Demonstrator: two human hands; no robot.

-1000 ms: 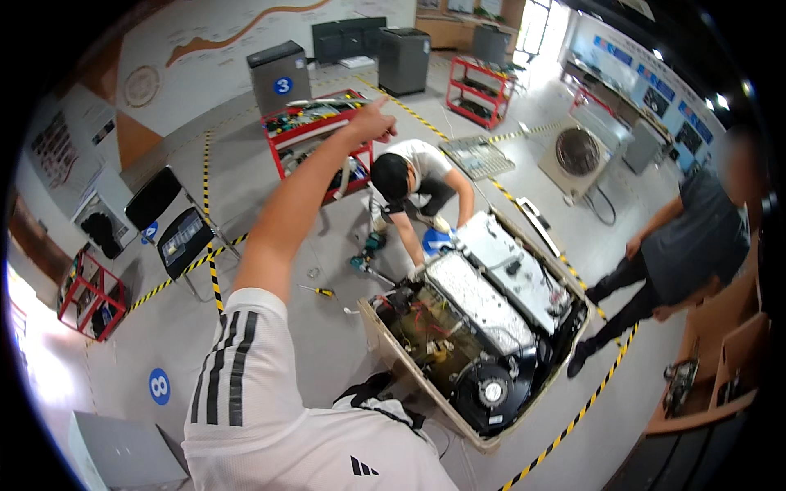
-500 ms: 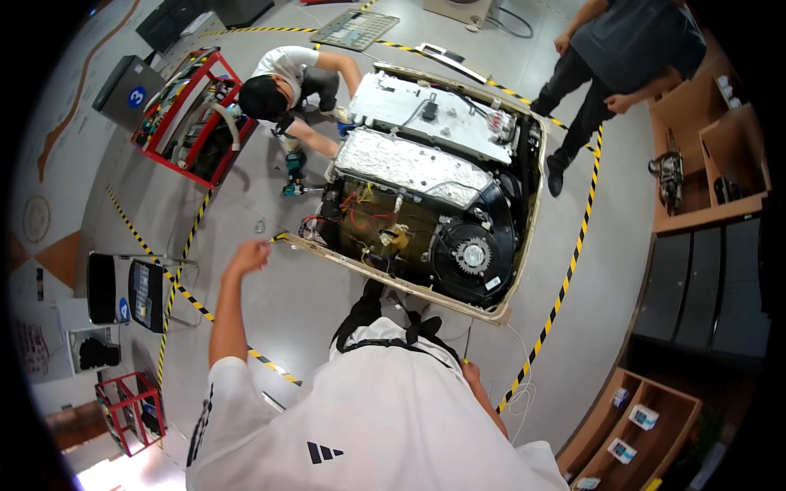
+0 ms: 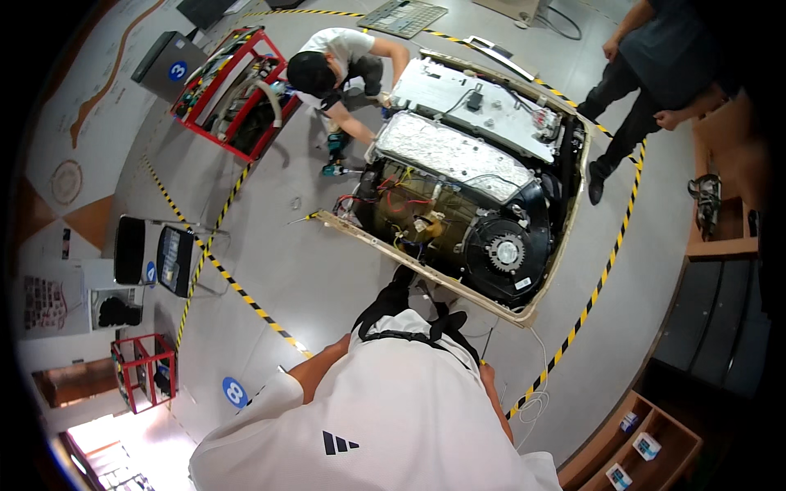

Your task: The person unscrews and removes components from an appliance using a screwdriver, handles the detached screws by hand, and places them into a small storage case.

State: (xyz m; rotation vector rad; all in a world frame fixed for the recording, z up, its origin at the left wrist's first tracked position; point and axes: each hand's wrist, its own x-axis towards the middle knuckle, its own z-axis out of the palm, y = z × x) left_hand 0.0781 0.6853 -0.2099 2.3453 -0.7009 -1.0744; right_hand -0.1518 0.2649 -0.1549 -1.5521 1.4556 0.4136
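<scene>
A dryer-like appliance (image 3: pixel 458 204) with its side off lies in front of me, showing wires, a foil-covered panel and a round black fan housing (image 3: pixel 506 254). My left hand (image 3: pixel 339 347) is drawn back against my waist, its fingers hidden. Low at my right side, my right hand (image 3: pixel 488 375) is closed around a thin screwdriver (image 3: pixel 489 344), with a yellow part by the fingers and a dark shaft pointing up. Another screwdriver (image 3: pixel 311 217), with a yellow and black handle, rests at the appliance's near left corner. Neither hand touches the appliance.
At the far left side a crouching person (image 3: pixel 336 69) reaches to the appliance beside a teal cordless drill (image 3: pixel 334 155). Another person (image 3: pixel 655 74) stands at the far right. A red tool cart (image 3: pixel 237 94), folding chair (image 3: pixel 172 258), white cord (image 3: pixel 536 397) and wooden shelves (image 3: pixel 630 446) surround the area.
My left hand has moved away from the screwdriver at the appliance's corner, back to my waist. My right hand stays low at my side. The whole view has shifted.
</scene>
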